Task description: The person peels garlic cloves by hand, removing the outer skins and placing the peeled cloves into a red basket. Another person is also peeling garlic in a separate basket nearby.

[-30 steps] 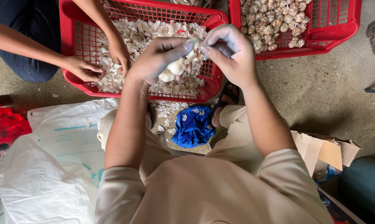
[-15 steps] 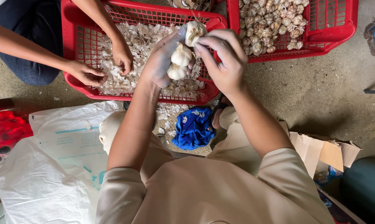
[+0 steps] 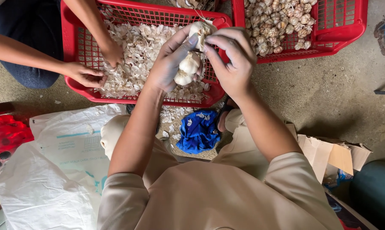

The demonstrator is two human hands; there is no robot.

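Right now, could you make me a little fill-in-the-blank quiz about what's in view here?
1. Both the left hand and right hand hold bulbs of ____.
2. The basket under them is coloured ____.
3. The crumpled cloth on the floor is ____.

Missing words: garlic; red; blue

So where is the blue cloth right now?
In the head view the blue cloth lies on the ground near centre, just below the red basket of garlic skins, between the person's forearms.
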